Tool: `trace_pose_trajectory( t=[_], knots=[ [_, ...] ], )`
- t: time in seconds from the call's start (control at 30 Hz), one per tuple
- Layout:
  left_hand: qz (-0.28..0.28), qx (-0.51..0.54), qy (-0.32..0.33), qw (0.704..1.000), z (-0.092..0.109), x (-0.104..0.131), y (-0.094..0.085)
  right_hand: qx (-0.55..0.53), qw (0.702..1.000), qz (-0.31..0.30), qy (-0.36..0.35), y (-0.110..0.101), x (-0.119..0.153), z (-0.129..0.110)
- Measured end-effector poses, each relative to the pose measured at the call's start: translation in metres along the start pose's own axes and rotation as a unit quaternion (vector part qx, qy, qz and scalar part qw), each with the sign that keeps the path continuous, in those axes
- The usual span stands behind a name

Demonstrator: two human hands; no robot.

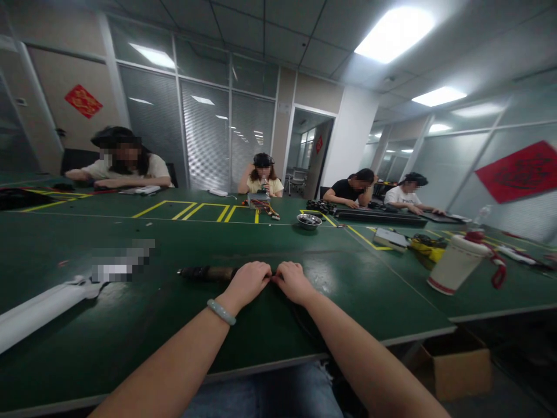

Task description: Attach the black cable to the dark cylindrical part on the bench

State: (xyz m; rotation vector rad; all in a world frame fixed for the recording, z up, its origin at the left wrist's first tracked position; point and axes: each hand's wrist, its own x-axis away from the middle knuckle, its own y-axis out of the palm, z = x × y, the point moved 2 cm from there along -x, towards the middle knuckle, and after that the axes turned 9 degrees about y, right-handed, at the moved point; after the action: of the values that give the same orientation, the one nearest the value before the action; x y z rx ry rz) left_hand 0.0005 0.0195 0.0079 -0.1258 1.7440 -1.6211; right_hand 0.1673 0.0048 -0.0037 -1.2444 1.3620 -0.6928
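Note:
A dark electric screwdriver [211, 273] lies along the green table, its narrow tip pointing left. My left hand [251, 280], with a pale bangle at the wrist, is closed around its rear end. Close beside it, nearly touching, my right hand [294, 281] has its fingers curled on the dark cord [274, 279] at the tool's tail. Most of what lies under both sets of fingers is hidden. The cord seems to run on beneath my right forearm to the table's front edge.
A white folded-arm stand [47, 305] lies at the left. Ahead are a metal bowl [308, 222] and loose wires [272, 210]. A white cup [458, 264] with a red strap and a white box [390, 239] stand right. Several people sit across the table [174, 342].

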Motion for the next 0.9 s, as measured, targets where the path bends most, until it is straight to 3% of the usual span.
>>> trace_pose_trajectory(
  t=[0.23,0.4,0.5,0.6,0.7,0.9],
  knots=[
    [-0.002,0.016,0.009,1.0,-0.007,-0.001,0.004,0.064,0.996,-0.053,0.031,-0.001,-0.007,-0.008],
    [0.07,0.009,0.044,0.997,-0.007,0.0,0.002,0.093,0.994,-0.038,0.036,0.003,-0.01,-0.007],
    [0.11,0.008,0.056,0.992,-0.004,-0.001,-0.004,0.108,0.992,-0.033,0.063,-0.003,-0.009,0.009],
    [0.117,0.018,0.074,0.99,0.001,-0.001,-0.008,0.122,0.983,-0.05,0.129,-0.02,0.0,0.044],
    [0.08,0.042,0.089,0.992,0.003,0.0,-0.005,0.137,0.965,-0.047,0.22,-0.046,0.023,0.092],
    [-0.044,0.127,0.051,0.99,-0.004,0.005,0.015,0.176,0.899,-0.023,0.401,-0.101,0.111,0.204]
  ],
)
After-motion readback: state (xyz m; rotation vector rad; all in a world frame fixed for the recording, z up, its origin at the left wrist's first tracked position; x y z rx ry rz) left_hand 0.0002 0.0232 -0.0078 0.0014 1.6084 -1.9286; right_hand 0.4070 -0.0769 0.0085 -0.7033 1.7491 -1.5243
